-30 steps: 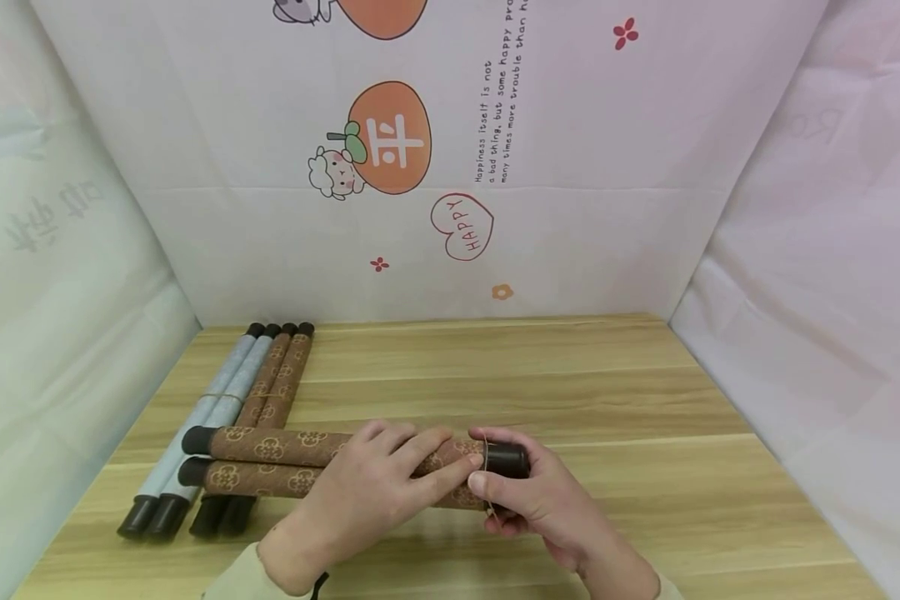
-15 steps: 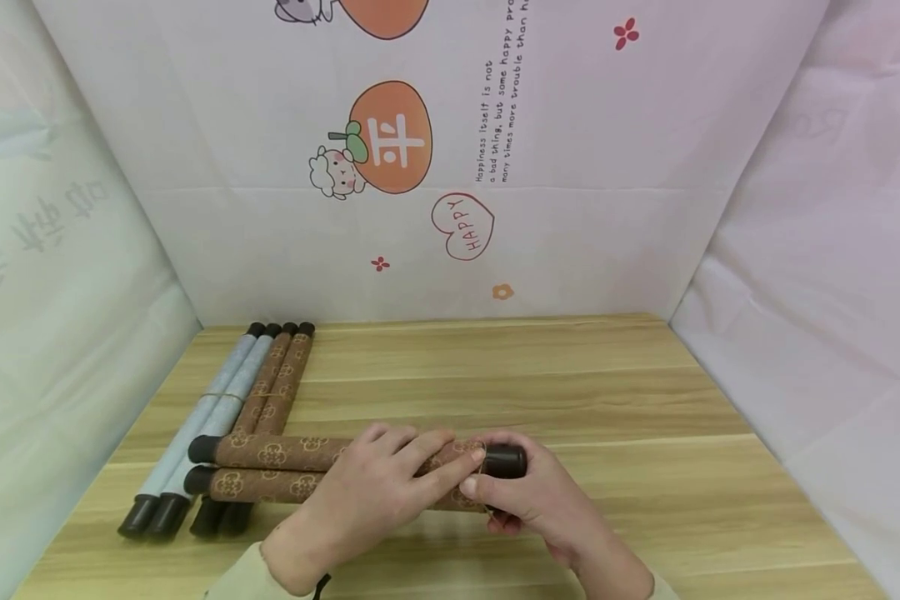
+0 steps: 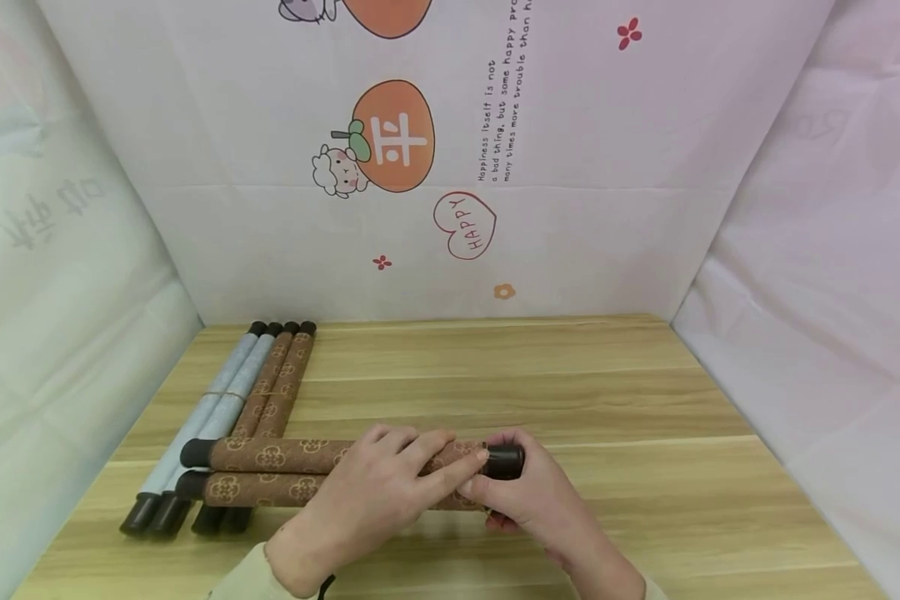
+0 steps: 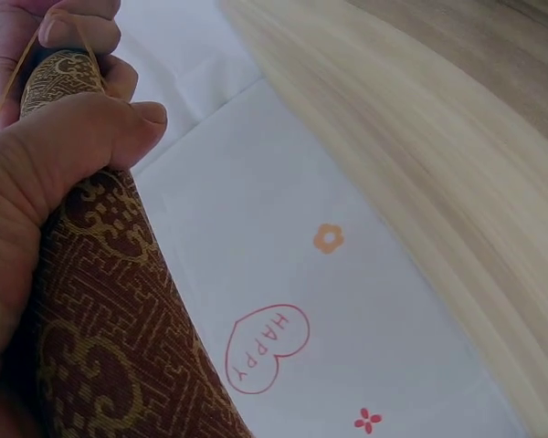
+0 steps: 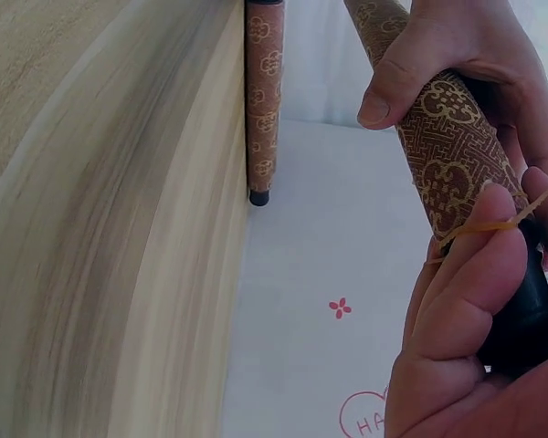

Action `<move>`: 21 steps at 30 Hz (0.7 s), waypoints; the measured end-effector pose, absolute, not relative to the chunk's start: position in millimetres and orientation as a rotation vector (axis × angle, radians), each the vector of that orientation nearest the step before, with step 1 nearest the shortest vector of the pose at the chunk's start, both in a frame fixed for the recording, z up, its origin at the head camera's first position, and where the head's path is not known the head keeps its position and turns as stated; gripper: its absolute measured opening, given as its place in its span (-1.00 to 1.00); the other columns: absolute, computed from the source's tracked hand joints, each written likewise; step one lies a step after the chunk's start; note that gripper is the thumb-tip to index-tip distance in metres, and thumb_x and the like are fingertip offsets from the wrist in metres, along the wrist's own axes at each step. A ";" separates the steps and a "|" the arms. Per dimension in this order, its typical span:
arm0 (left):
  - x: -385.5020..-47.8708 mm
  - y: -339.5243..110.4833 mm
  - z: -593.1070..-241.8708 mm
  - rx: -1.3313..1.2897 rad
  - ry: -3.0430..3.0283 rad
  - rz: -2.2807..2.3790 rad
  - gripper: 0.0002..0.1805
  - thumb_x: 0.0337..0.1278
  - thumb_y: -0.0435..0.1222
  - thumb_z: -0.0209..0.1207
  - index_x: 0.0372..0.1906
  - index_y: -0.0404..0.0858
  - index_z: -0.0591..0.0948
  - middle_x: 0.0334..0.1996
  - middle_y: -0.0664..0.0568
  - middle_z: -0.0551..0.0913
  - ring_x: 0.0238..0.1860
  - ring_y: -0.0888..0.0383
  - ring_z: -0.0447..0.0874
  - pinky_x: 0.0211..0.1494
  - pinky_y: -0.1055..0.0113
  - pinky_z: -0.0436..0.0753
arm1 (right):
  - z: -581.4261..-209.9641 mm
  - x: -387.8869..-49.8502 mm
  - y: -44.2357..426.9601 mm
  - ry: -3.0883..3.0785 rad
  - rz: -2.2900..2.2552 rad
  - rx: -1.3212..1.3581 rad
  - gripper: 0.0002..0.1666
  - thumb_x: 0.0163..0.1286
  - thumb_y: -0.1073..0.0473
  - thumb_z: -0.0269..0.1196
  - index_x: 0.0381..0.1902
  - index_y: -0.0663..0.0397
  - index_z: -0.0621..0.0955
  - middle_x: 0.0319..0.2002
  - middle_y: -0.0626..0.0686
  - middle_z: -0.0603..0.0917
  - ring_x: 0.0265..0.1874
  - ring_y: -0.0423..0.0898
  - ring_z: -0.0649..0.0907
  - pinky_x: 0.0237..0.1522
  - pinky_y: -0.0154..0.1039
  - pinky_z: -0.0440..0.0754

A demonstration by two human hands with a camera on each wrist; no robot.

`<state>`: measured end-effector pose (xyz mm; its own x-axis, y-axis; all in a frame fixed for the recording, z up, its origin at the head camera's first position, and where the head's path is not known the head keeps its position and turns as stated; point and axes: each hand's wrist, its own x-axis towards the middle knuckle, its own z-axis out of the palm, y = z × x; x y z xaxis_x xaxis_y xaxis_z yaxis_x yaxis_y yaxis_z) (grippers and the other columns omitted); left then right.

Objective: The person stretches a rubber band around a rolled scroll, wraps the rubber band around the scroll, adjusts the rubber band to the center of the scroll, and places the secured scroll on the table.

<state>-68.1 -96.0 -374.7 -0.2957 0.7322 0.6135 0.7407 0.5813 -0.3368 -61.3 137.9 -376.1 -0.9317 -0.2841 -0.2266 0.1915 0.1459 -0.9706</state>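
Observation:
Two brown scrolls with gold flower patterns and black end knobs lie side by side, held level above the table. My left hand grips them right of the middle, its thumb curled along the cloth in the left wrist view. At their right end my right hand is curled around the black knobs. A thin orange-tan rubber band is stretched over its fingers, beside the cloth's edge. My right palm and fingers partly hide the lower knob.
At the left of the wooden table lie two pale blue scrolls, banded together, and two brown scrolls beside them. The held scrolls' left ends overlap these in the head view. White printed cloth walls the back and sides.
My right hand has shifted slightly left along the scroll ends, and less of the rubber band shows. The scrolls' left ends moved right a little, then back left. My left hand stays almost still.

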 end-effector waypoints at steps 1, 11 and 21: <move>-68.3 -96.1 -374.9 -1.167 -2.064 -0.015 -0.47 0.43 -0.17 0.02 0.45 0.12 0.53 0.05 0.10 0.73 -0.20 0.11 0.74 -0.21 0.14 0.71 | -375.5 -61.3 137.5 2.079 -1.844 -0.079 -0.11 0.22 -0.03 0.55 0.31 0.19 0.33 -0.14 0.23 0.68 -0.54 0.00 0.69 -0.47 -0.20 0.67; -69.9 -97.0 -375.3 -1.156 -2.089 -0.010 -0.44 0.44 -0.15 0.12 0.49 0.11 0.48 0.07 0.11 0.71 -0.23 0.09 0.73 -0.21 0.15 0.71 | -375.4 -61.3 133.4 2.121 -1.862 -0.022 -0.07 0.20 0.03 0.55 0.40 0.07 0.31 -0.04 0.23 0.64 -0.46 0.03 0.68 -0.42 -0.14 0.69; -70.0 -97.6 -375.8 -1.178 -2.093 -0.034 -0.28 0.15 -0.18 0.43 0.42 0.31 0.52 0.09 0.05 0.69 -0.23 0.07 0.72 -0.22 0.12 0.71 | -375.4 -61.6 130.4 2.169 -1.845 -0.023 -0.04 0.15 0.11 0.54 0.42 0.00 0.30 -0.04 0.24 0.65 -0.48 0.02 0.68 -0.43 -0.13 0.70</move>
<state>-70.0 -97.6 -375.8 -0.3208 0.7333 0.5995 0.7524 0.5817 -0.3089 -61.6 130.4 -375.4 -0.9570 -0.1999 -0.2102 0.1755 0.1783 -0.9682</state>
